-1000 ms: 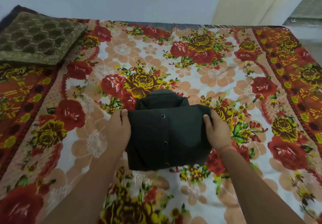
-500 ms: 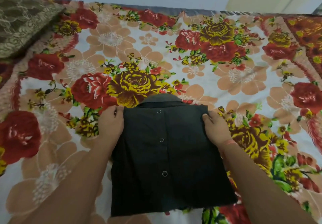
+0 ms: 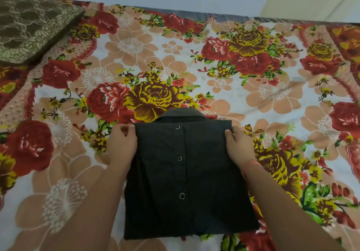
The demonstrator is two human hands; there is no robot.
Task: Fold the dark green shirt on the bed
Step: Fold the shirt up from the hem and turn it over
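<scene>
Left hand [image 3: 121, 144] pinches the far left corner of the shirt [image 3: 210, 182], and right hand [image 3: 238, 147] pinches the far right one. Both have fingers curled over the folded edge. The shirt lies folded in a rectangle, snaps [image 3: 179, 158] up, collar [image 3: 181, 113] showing past its far edge, by the middle of the near edge of the bed [image 3: 253, 98]. A brown cushion [image 3: 29, 28] sits at the far left corner, well apart.

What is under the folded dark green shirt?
The floral bedsheet shows all around the dark green shirt. The left hand and right hand pinch its top corners. Anything tucked beneath is covered.
</scene>
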